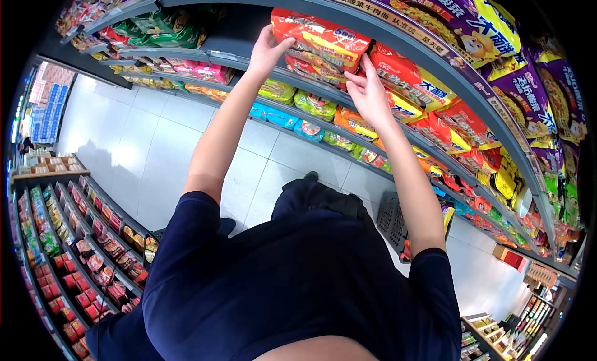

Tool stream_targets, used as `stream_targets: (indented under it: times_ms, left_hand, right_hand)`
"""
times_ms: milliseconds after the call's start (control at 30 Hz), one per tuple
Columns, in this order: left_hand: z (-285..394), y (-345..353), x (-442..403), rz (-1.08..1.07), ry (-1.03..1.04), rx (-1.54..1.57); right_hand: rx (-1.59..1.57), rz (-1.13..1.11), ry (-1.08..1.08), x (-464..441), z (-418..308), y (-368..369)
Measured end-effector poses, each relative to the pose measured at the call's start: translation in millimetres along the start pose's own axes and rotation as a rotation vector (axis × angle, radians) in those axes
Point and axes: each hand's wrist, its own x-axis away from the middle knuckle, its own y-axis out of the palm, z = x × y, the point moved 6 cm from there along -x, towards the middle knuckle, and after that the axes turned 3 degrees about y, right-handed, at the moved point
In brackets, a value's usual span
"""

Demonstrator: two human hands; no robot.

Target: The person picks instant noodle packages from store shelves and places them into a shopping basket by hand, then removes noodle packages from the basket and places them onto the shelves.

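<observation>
Both arms reach up to a supermarket shelf, one hand at each end of a red multipack of instant noodles [323,36]. My left hand [267,50] is at its left end, the thumb near the front and the fingertips on the edge. My right hand [368,92] holds the right end, with fingers along the side and the thumb near the lower corner. Another red noodle pack [314,67] lies directly below the held one. To the right of my right hand, a row of similar red noodle packs [413,78] stands on the same shelf.
Purple noodle packs [522,90] fill the shelf above, behind a grey shelf edge [457,47]. Green and yellow packs [314,104] sit on lower shelves. A dark shopping basket [392,221] stands on the tiled floor by my body. Another product rack [81,255] is at lower left.
</observation>
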Motion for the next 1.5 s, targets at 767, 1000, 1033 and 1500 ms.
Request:
stream_targets:
  times_ms: [767,1000,1033,1500]
  left_hand:
    - [-19.0,11.9,-48.4,-0.008,0.034,-0.277]
    - [-34.4,1.5,-5.9,0.105,-0.112,-0.203]
    - [-37.9,1.6,5.0,0.174,-0.069,-0.129]
    - [-188.0,154.2,239.3,-0.731,-0.605,-0.373]
  right_hand:
    - [0.218,-0.282,0.661,250.5,318.0,3.6]
    - [0.211,-0.153,0.967,388.8,363.2,-15.1]
    - [0.163,-0.098,0.988,402.9,358.0,-20.7]
    - [0.498,1.159,0.855,533.2,261.9,-259.6]
